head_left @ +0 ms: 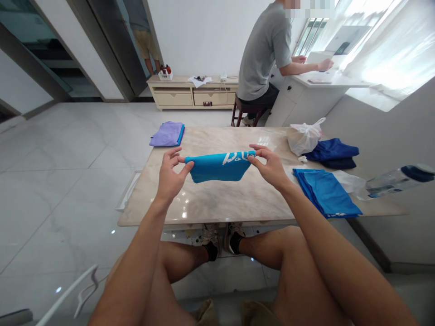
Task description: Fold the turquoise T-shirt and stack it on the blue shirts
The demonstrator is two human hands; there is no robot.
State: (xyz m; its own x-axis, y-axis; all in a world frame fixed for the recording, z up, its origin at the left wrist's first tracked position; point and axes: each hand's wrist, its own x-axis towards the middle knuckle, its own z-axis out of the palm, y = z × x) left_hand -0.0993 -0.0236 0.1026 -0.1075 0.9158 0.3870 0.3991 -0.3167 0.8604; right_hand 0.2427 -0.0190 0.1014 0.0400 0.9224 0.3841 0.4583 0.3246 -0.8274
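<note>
A bright blue folded cloth (pixel 220 170) with white lettering along its upper right hangs above the marble-look table (pixel 204 203). My left hand (pixel 173 174) pinches its upper left corner between thumb and fingers. At the upper right corner, my right hand (pixel 270 165) pinches it the same way, beside the lettering. The cloth is stretched level between both hands, its lower edge hanging free. Past my left hand, a folded purple cloth (pixel 166 134) lies on a blue one at the table's far left corner. Right of my right hand rests a folded blue cloth stack (pixel 326 192).
On the table's right side are a tied white plastic bag (pixel 304 138), dark blue cloth (pixel 335 151) and a clear water bottle (pixel 390 183) with a dark lid. Beyond, a person in grey (pixel 263 54) sits at a white counter. A low cabinet (pixel 173 97) stands by the wall.
</note>
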